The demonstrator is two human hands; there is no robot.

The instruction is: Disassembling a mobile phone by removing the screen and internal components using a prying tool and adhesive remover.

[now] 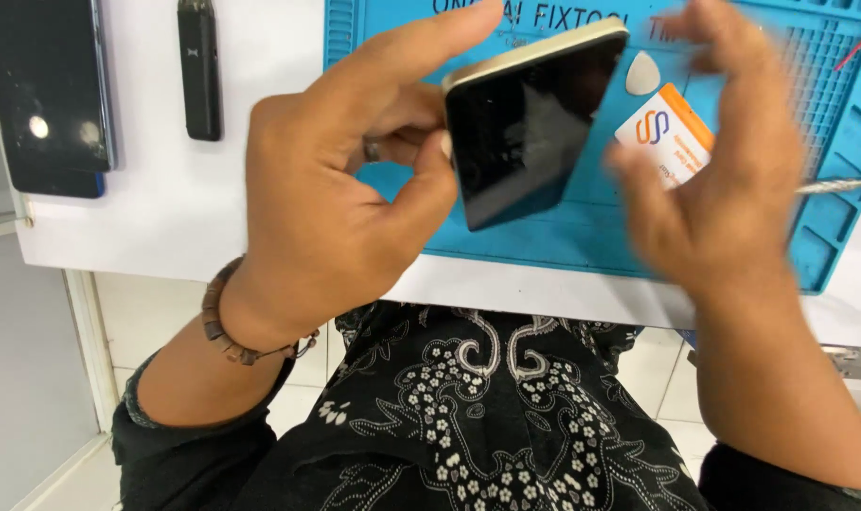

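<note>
Left hand (331,203) gripping smartphone (530,128)

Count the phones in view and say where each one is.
2. One phone, dark screen, is held in the left hand over the blue mat; another phone lies at the table's far left.

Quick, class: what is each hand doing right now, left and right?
Left hand: closed on the dark-screened phone, held tilted above the blue mat.
Right hand: blurred, fingers spread, pinching a white-and-orange card.

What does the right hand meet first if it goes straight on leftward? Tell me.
Probably the smartphone held in the left hand; the right hand is blurred and holds a white-and-orange card, so depth is uncertain.
</note>
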